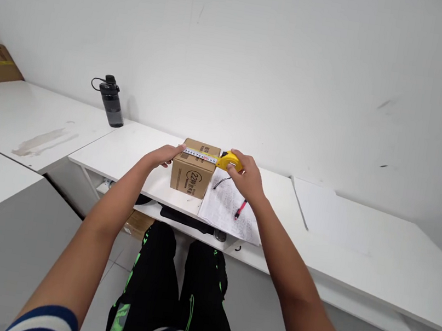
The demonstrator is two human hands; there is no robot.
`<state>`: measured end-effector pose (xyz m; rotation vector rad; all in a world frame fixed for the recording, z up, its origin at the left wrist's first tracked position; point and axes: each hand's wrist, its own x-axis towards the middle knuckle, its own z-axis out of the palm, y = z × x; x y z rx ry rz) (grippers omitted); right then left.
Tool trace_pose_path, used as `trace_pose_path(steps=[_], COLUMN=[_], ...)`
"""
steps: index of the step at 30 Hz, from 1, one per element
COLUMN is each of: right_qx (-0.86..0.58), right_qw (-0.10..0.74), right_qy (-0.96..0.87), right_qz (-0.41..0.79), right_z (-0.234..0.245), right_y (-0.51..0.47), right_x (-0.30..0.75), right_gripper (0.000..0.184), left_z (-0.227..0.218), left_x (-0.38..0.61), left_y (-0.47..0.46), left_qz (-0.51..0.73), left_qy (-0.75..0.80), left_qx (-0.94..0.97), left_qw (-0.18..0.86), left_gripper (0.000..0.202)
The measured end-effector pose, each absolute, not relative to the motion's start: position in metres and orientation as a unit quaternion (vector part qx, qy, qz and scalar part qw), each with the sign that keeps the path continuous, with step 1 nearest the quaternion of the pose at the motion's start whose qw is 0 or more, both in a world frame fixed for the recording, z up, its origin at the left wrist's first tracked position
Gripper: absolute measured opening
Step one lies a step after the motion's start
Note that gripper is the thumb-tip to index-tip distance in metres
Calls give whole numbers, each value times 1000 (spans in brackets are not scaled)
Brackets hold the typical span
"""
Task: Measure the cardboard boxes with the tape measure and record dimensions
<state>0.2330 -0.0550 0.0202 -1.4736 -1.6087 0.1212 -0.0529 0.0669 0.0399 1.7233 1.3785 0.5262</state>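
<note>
A cardboard box [189, 180] stands on the desk [356, 263], a tape measure blade [197, 155] across its top; a pen [240, 209] lies on papers [220, 209] to its right, a water bottle [111, 104] farther left.

The brown cardboard box [191, 182], dark print on its sides and top, stands upright between the left hand [165, 154] and the right hand [249, 179]. The tape measure [230, 161], yellow-cased, sits in the right hand's grasp; its white, numbered blade stretches across the box top to the left hand's fingertips.
</note>
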Motion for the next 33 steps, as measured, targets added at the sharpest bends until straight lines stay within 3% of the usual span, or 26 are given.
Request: trace_pose_path(steps=[5, 11, 15, 20, 23, 26, 33], right_qx=[-600, -614, -621, -616, -579, -561, -550], right_qw=[490, 514, 510, 481, 512, 525, 579], right_qy=[-632, -598, -595, -619, -621, -626, -594], right_qz=[18, 42, 27, -82, -133, -133, -100], right_z=[0, -34, -29, -1, -9, -27, -46], right_y=[-58, -48, -59, -103, -129, -143, -159], right_x=[224, 219, 224, 201, 155, 97, 29], right_gripper=[56, 81, 79, 71, 74, 63, 57], left_z=[29, 34, 58, 118, 153, 169, 115], left_x=[-47, -36, -38, -39, -23, 8, 53], left_y=[58, 56, 55, 47, 50, 65, 102], left_qz=[269, 303, 310, 365, 292, 167, 186], left_qy=[554, 584, 576, 531, 498, 499, 569], left_qx=[654, 638, 680, 696, 740, 778, 771], left_qw=[440, 400, 331, 317, 344, 345, 215], left_gripper=[61, 43, 39, 36, 36, 37, 24])
